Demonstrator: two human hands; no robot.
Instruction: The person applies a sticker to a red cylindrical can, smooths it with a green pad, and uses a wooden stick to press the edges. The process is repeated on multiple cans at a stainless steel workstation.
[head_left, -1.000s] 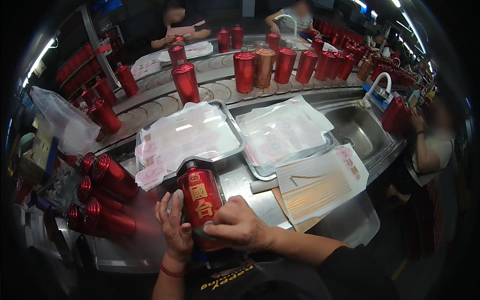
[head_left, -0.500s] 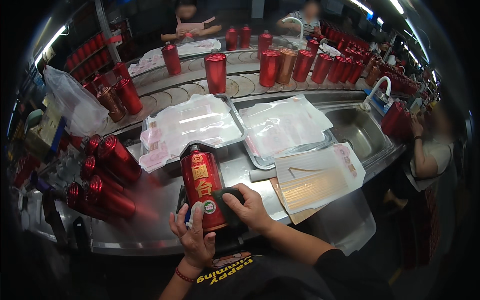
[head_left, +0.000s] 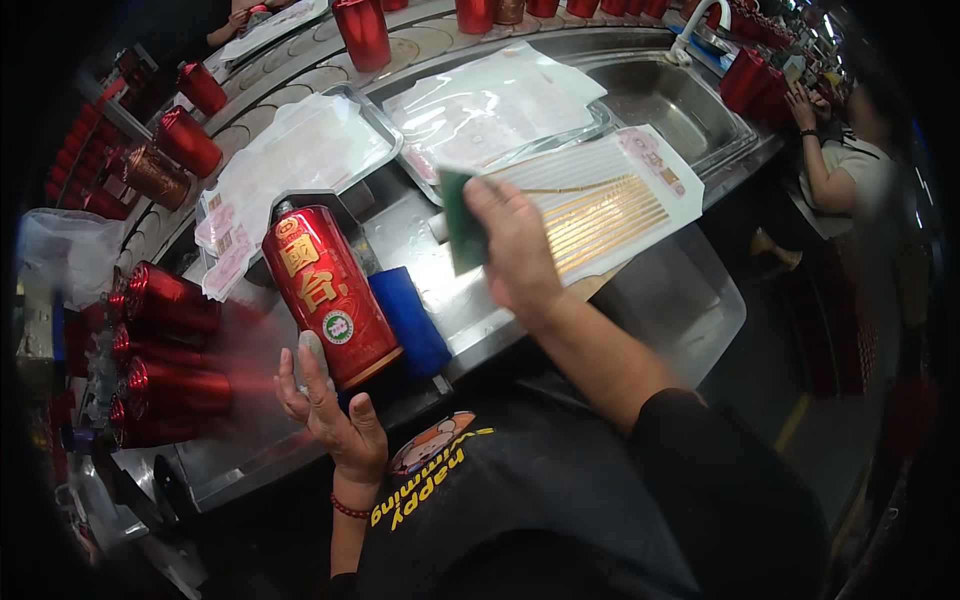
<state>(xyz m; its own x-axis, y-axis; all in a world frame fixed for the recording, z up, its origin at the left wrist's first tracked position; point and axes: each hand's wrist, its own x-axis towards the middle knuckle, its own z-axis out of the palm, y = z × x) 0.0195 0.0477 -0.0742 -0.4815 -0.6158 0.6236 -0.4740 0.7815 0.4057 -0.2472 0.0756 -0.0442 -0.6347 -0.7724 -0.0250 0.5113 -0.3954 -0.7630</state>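
Note:
A red bottle (head_left: 330,280) with raised gold characters lies on its side in front of me, neck pointing away, in a dark angular rest (head_left: 350,212). A round green-and-white label (head_left: 338,327) sits on its lower face. My left hand (head_left: 340,415) is by the bottle's base, fingers spread and a pale cover on one fingertip. It grips nothing; whether it touches the bottle I cannot tell. My right hand (head_left: 522,245) holds a flat dark green pad (head_left: 458,222) up, to the right of the bottle and apart from it. A blue folded cloth (head_left: 412,320) lies against the bottle's right side.
Label sheets lie on two metal trays (head_left: 385,132) beyond the bottle. A sheet with gold strips (head_left: 610,215) is at right, before a sink (head_left: 665,105) with a white faucet (head_left: 690,35). Red bottles (head_left: 175,390) crowd the left. Another person's arm (head_left: 820,165) shows far right.
My right hand has lifted the pad off the bottle, up and right. My left hand's fingers remain spread by the base. The view has shifted, and the blue cloth shows more fully.

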